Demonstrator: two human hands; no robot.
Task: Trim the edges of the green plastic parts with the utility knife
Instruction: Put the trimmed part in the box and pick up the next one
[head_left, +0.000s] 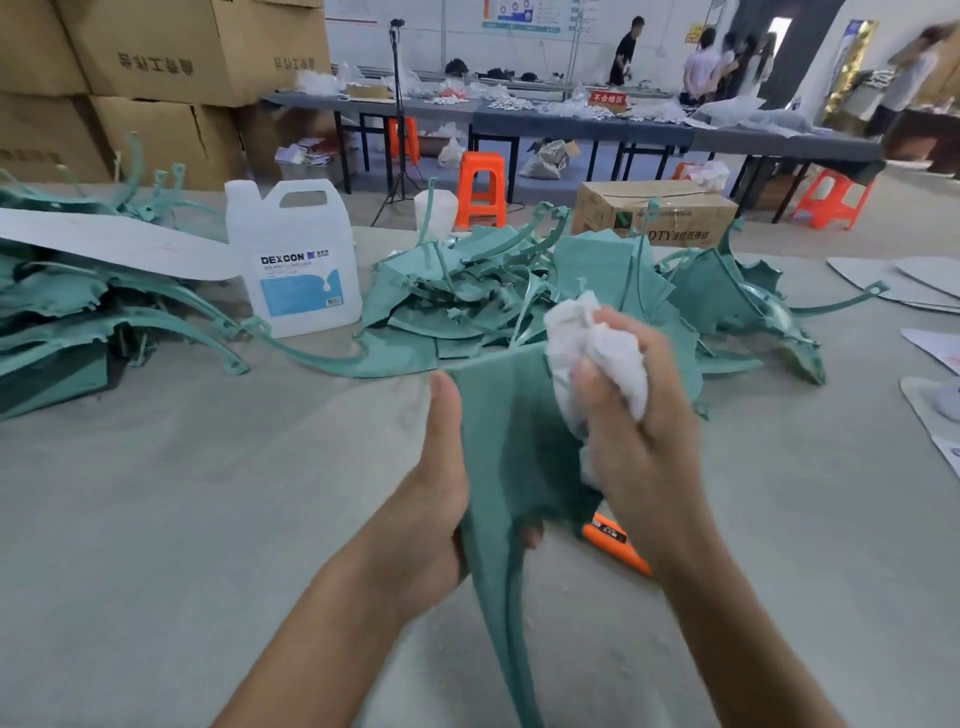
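Left hand (441, 499) had the green plastic part (519, 441) by its narrow lower half: thumb flat up the front face, fingers (532, 535) curled round behind, a firm grip. The part was held up off the grey counter (156, 519), its thin tail running down to the bottom edge of the view. Right hand (639, 431) was clenched round a crumpled white cloth (597, 353), pressing it against the part's upper right face.

And the utility knife (615, 543)? Orange, lying on the counter just under the right wrist, partly hidden, in nobody's grasp.

Beyond, a heap of green parts (493, 291) sprawled across the counter, with a second heap (78, 322) off to the left and a white DEXCON jug (298, 260) upright between them. Further back were a cardboard box (654, 213), orange stools (480, 187), a tripod (400, 130), long cluttered tables (571, 127) and stacked cartons (156, 62).
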